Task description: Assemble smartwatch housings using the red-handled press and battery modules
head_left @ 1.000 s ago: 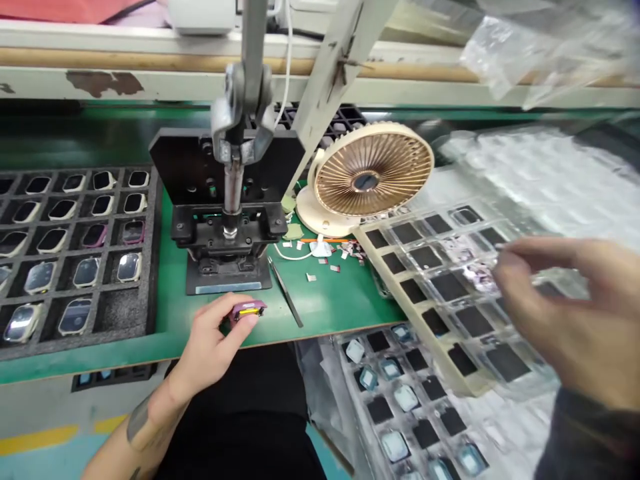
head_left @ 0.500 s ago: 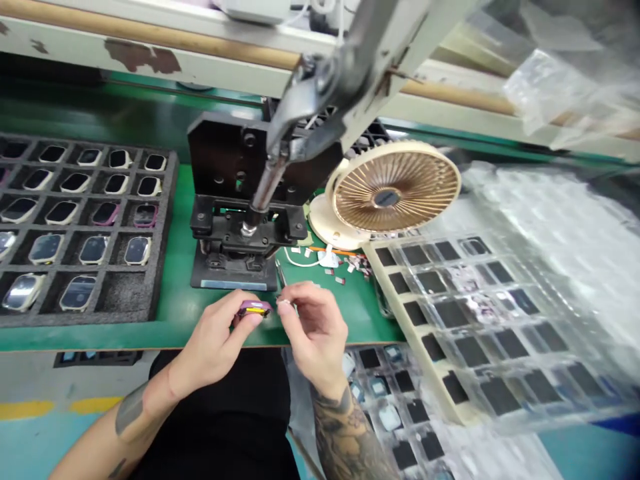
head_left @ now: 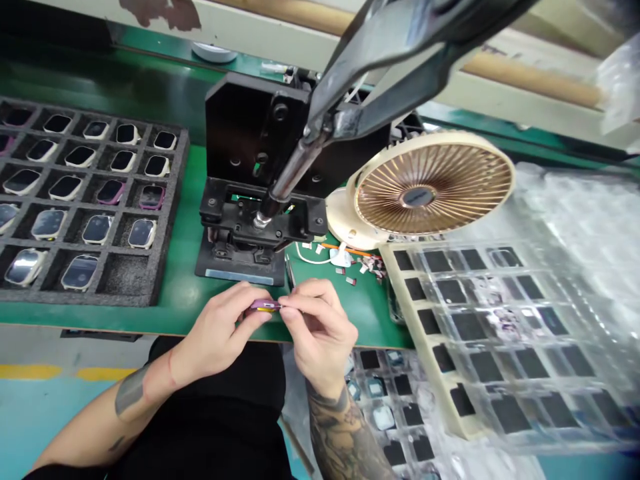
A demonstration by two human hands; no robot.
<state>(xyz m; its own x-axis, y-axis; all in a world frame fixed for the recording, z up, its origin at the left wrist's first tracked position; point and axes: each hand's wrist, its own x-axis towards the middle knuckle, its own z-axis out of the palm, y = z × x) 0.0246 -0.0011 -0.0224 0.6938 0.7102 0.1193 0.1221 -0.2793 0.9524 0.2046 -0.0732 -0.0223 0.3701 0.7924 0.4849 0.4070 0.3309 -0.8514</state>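
Observation:
Between the thumb and fingers of my left hand [head_left: 227, 327] is a purple watch case [head_left: 264, 305], held edge-on with a yellow strip on its lower side. My right hand [head_left: 320, 327] is pinched closed at the right end of the case; what its fingertips grip is too small to make out. Both hands are over the front edge of the green bench. Just behind them stands a black lever press [head_left: 263, 220], and thin tweezers [head_left: 290, 272] lie beside its base.
A grey foam tray [head_left: 170, 220] of watches is on the left. A cream fan [head_left: 435, 183] stands right of the press, with small loose parts [head_left: 367, 263] before it. Clear plastic trays [head_left: 500, 320] fill the right; another compartmented tray [head_left: 400, 400] lies lower down.
My right fingertips have come up against the purple watch case, where there was a small gap before. The case is turned more edge-on. The view has shifted slightly.

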